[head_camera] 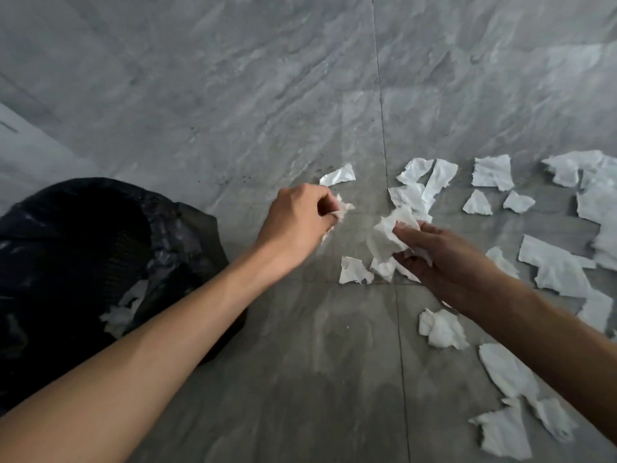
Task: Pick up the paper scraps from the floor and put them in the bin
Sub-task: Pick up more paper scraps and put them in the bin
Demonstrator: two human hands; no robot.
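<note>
Floor scraps [442,329]: white torn pieces, mostly under and right of the right arm.
Bin [83,248]: black-lined, left, scraps inside.
Right hand [444,259]: fingers pinching a crumpled scrap [387,238].
Left hand [297,225]: fingers curled around a small scrap [342,208].

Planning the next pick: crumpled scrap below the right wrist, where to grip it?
Pinch the raised fold on top of the crumpled scrap, coming straight down. It stands off the floor in ridges, unlike the flat pieces nearby, so the fingers likely need not scrape under an edge.
</note>
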